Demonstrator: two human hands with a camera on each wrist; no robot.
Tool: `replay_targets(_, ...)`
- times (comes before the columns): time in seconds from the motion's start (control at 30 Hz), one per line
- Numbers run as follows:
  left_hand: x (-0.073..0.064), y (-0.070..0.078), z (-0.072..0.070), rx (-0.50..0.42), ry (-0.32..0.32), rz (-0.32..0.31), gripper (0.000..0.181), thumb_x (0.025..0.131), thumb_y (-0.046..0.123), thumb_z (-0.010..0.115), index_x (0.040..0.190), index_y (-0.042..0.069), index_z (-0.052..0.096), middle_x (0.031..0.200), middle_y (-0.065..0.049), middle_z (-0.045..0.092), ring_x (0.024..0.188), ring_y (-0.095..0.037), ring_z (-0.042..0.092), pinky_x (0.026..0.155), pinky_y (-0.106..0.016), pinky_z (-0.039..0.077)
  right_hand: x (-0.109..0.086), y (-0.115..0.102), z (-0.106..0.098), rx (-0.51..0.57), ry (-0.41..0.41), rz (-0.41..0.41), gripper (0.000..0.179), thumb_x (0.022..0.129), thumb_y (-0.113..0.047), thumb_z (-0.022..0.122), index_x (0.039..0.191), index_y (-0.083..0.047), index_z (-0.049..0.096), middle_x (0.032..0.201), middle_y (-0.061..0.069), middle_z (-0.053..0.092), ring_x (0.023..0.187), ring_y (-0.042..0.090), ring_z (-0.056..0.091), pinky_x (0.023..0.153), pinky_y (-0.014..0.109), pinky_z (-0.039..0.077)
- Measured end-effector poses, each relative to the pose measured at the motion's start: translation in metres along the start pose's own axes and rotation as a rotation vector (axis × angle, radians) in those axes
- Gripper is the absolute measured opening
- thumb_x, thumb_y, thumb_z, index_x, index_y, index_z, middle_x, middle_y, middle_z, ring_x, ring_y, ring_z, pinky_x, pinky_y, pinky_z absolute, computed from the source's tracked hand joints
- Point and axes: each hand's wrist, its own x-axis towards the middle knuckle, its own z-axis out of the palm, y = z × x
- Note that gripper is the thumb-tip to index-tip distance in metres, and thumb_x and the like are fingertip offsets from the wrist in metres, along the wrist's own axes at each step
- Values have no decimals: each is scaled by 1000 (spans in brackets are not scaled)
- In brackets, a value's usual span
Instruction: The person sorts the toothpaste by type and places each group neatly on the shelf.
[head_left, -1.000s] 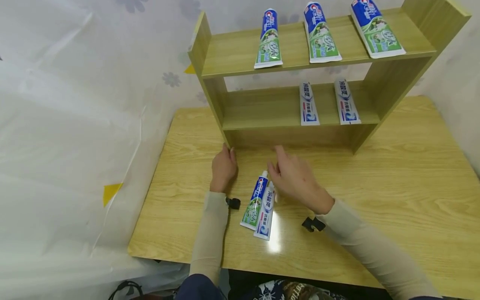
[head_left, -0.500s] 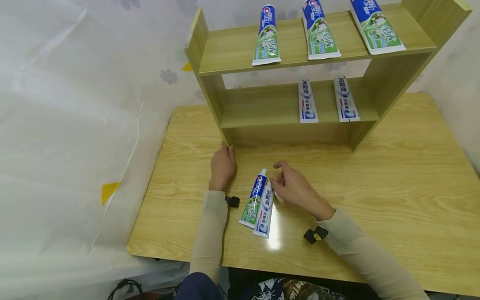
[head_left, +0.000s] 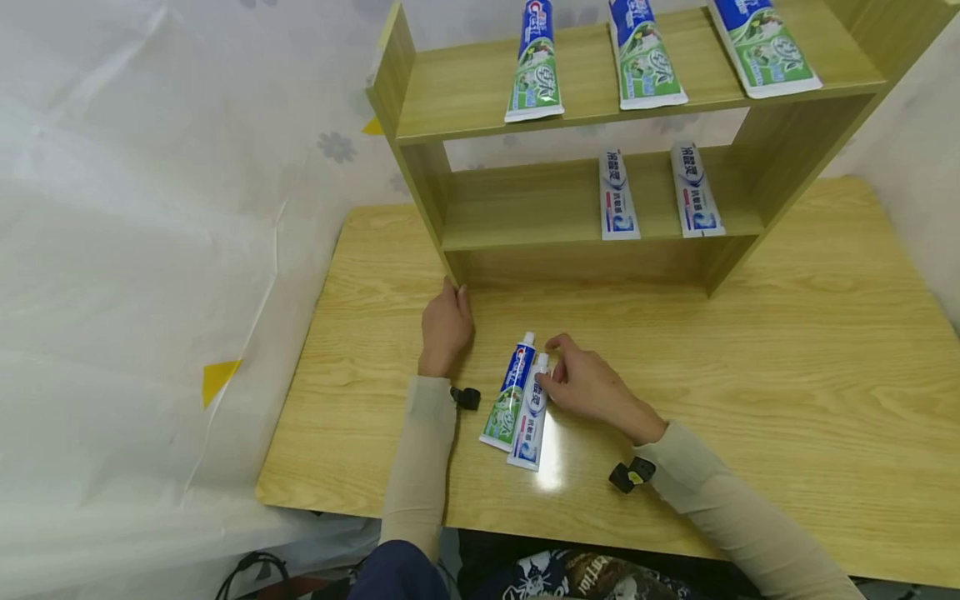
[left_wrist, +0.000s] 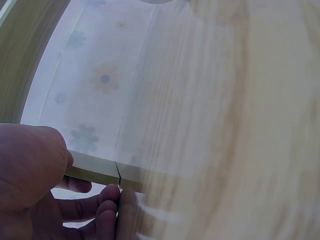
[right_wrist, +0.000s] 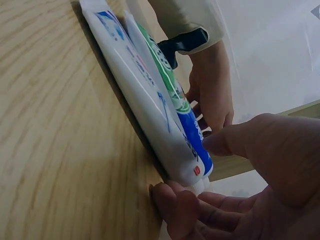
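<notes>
My left hand (head_left: pixel 447 329) grips the lower front edge of the wooden shelf's left side panel (left_wrist: pixel 92 167), thumb on one side and fingers on the other. On the table, a white toothpaste tube (head_left: pixel 529 425) lies flat beside a blue-and-green toothpaste tube (head_left: pixel 507 408), both caps pointing toward the shelf (head_left: pixel 525 221). My right hand (head_left: pixel 592 383) is at the cap end of the white tube, its thumb over the tube and curled fingers at the other side. In the right wrist view, the fingertips (right_wrist: pixel 167 200) are low beside the neck, close to the tabletop.
Three blue-and-green toothpaste tubes (head_left: pixel 648 71) lie on the top shelf board. Two white toothpaste tubes (head_left: pixel 618 196) lie on the middle board, toward its right. A white plastic sheet (head_left: pixel 135 292) hangs left of the wooden table (head_left: pixel 810 417).
My right hand has drawn back from near the shelf to the white tube's cap end, its thumb now over the tube. The left hand has stayed at the shelf panel.
</notes>
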Motion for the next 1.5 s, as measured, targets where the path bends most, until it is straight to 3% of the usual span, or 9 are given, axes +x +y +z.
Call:
replay_targets(0.2,-3,22,-24,-45,-8,16,36,118,25,41,111,-4,60,78,-27,67,72,-50,71,64,-65,53,0,-1,6,-63,-30,27,64,104,-31,72,152,2,47,77,4,64,58,15,56,51,30,42)
replay_targets(0.3,-1,16,-16,-43,-13,4,37,119,27,40,110,-2,59,77,-24,66,69,-48,70,63,-62,54,0,-3,10,-82,-28,44,69,102,-34,75,153,1,46,81,5,68,61,16,60,52,31,44)
replay_targets(0.43,4,-5,6,6,1,6,41,119,36,35,111,3,59,76,-19,66,69,-43,70,62,-59,53,2,-4,14,-103,-25,57,72,99,-38,79,152,0,48,87,6,73,66,16,65,53,32,47)
replay_targets(0.6,5,-17,16,26,11,24,45,120,39,34,115,2,61,77,-19,67,71,-45,72,63,-60,55,6,-5,18,-89,-38,66,73,99,-38,80,152,-1,47,90,7,73,68,16,67,54,31,49)
replay_targets(0.93,6,-12,13,16,-47,-20,46,120,37,33,119,0,60,78,-19,67,70,-41,71,63,-57,56,6,-2,17,-5,-22,13,69,98,-29,81,152,-1,49,83,4,67,63,14,60,55,29,47)
replay_targets(1.17,4,-6,7,5,-45,-31,43,120,36,33,117,2,59,79,-19,67,73,-42,72,65,-58,56,7,5,19,62,-20,-50,65,97,-24,83,151,-7,51,82,0,63,64,13,56,58,26,44)
replay_targets(1.3,1,4,-4,-19,-37,-35,42,120,36,35,115,2,59,78,-19,66,70,-40,70,62,-55,54,8,6,18,80,-25,-88,62,96,-21,83,149,-12,53,87,0,66,69,12,59,62,26,48)
replay_targets(1.4,0,3,-4,-22,-38,-32,43,120,37,34,115,2,59,77,-18,65,67,-38,67,61,-53,52,8,7,18,80,-27,-108,60,96,-21,83,148,-13,54,91,0,68,73,11,61,66,26,49)
replay_targets(1.5,2,-7,8,0,-35,-24,44,120,37,33,116,2,59,77,-18,65,66,-38,67,59,-54,51,8,8,19,94,-29,-116,60,96,-20,83,148,-13,54,93,1,69,75,11,63,68,26,51)
